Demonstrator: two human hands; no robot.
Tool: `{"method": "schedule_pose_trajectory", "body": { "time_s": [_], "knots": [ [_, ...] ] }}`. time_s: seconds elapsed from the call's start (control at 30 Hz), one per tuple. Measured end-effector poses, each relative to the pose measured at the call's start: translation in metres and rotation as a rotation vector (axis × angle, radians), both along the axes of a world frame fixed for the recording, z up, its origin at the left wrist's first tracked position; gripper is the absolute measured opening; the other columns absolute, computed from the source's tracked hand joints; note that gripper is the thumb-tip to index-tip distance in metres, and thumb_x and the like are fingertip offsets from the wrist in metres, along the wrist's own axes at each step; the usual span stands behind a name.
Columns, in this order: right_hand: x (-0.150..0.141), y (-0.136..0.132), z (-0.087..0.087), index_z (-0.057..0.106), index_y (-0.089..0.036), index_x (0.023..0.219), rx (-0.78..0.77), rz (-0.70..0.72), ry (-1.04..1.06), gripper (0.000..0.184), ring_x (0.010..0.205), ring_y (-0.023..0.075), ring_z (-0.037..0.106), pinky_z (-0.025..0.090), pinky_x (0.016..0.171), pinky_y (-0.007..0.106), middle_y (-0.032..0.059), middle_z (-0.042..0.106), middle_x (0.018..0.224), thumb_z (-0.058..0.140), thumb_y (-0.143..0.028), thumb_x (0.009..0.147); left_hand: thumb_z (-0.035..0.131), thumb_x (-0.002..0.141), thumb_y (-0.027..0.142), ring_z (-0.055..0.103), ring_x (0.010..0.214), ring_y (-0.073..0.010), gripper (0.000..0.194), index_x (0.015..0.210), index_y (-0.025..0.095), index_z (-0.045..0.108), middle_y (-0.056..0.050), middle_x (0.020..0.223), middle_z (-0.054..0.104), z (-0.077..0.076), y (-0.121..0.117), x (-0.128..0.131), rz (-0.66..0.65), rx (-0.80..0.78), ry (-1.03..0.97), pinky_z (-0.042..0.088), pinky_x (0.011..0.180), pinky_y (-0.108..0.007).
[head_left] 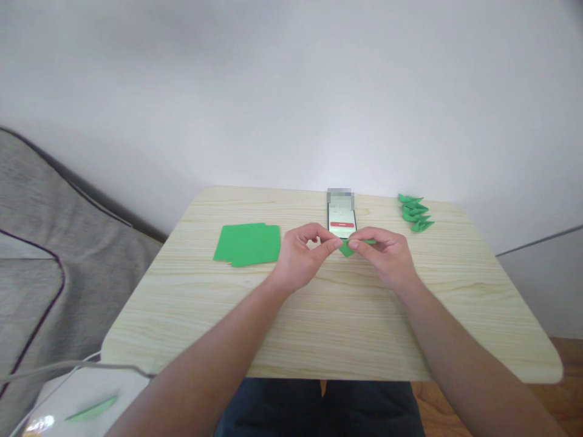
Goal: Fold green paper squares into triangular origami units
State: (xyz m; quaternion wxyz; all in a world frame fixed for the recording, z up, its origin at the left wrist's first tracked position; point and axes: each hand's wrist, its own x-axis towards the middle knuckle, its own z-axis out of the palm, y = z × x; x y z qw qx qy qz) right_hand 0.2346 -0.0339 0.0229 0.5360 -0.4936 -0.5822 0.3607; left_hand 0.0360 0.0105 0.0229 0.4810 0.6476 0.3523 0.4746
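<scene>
Between my two hands is a small piece of folded green paper (347,250), held just above the table in front of the phone. My left hand (304,252) pinches its left side with thumb and index finger. On the other side, my right hand (383,250) pinches it too, and a green tip pokes out past those fingers. Much of the paper is hidden behind my fingertips. Left of my hands lies a stack of flat green paper sheets (248,244). Several folded green paper pieces (415,212) stand in a row at the back right.
A phone (341,215) with a lit screen stands at the back of the pale wooden table (328,328), near the white wall. Grey upholstered furniture (86,291) is at the left. A cable (91,364) crosses a white surface at lower left, where a green strip (92,409) shows.
</scene>
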Motion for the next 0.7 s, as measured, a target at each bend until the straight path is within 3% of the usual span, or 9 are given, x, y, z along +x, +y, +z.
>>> {"method": "schedule_pose_trajectory", "body": {
  "time_s": [0.23, 0.47, 0.7],
  "knots": [
    [-0.0011, 0.0002, -0.0023, 0.082, -0.024, 0.087, -0.04, -0.023, -0.023, 0.012, 0.083, 0.0193, 0.072, 0.055, 0.08, 0.033, 0.0026, 0.08, 0.087, 0.084, -0.035, 0.083, 0.085, 0.081, 0.04, 0.059, 0.072, -0.0151, 0.026, 0.077, 0.018, 0.072, -0.003, 0.075, 0.07, -0.0057, 0.0033, -0.0002, -0.058, -0.026, -0.06, 0.045, 0.07, -0.03],
    [0.0035, 0.0024, -0.0023, 0.084, -0.027, 0.086, -0.097, -0.077, 0.031, 0.014, 0.072, 0.017, 0.071, 0.053, 0.071, 0.03, 0.0007, 0.081, 0.081, 0.084, -0.04, 0.082, 0.087, 0.078, 0.038, 0.057, 0.068, -0.0129, 0.028, 0.076, 0.017, 0.069, -0.001, 0.073, 0.068, -0.0052, 0.0068, -0.0006, -0.03, -0.111, -0.149, 0.044, 0.066, -0.028],
    [0.004, 0.0035, -0.001, 0.081, -0.024, 0.086, -0.058, -0.068, 0.015, 0.017, 0.076, 0.0199, 0.073, 0.056, 0.076, 0.034, 0.0018, 0.081, 0.081, 0.08, -0.041, 0.086, 0.085, 0.078, 0.039, 0.056, 0.067, -0.0128, 0.026, 0.08, 0.017, 0.071, -0.001, 0.074, 0.067, -0.007, 0.0093, -0.0005, -0.036, -0.165, -0.184, 0.043, 0.065, -0.027]
  ]
}}
